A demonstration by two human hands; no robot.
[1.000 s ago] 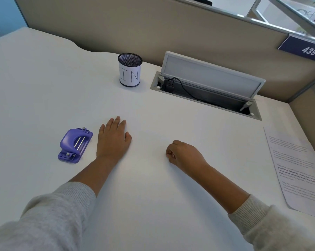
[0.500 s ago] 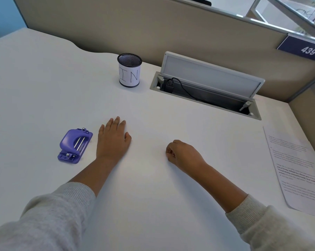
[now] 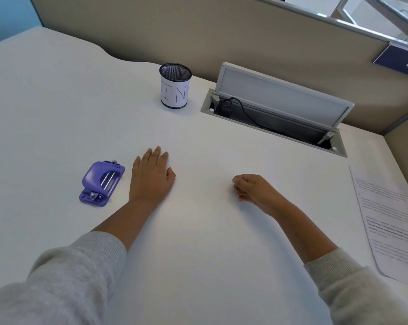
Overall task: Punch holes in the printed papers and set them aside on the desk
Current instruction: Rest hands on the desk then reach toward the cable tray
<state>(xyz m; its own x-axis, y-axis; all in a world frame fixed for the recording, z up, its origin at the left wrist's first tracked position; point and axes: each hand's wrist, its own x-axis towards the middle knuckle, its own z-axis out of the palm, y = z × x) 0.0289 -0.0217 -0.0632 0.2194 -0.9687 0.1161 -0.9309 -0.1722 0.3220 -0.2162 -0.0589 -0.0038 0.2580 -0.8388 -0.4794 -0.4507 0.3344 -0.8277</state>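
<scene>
A purple hole punch (image 3: 101, 183) lies on the white desk (image 3: 57, 102), left of centre. My left hand (image 3: 152, 177) rests flat, palm down, just right of the punch, holding nothing. My right hand (image 3: 253, 190) sits on the desk in the middle, fingers curled into a loose fist with nothing visible in it. A printed paper (image 3: 390, 221) lies at the right edge of the desk, well right of my right hand.
A black mesh pen cup (image 3: 175, 86) with a white label stands at the back. To its right an open cable hatch (image 3: 275, 113) with a raised lid and a black plug is set in the desk. Beige partition walls close the back and right.
</scene>
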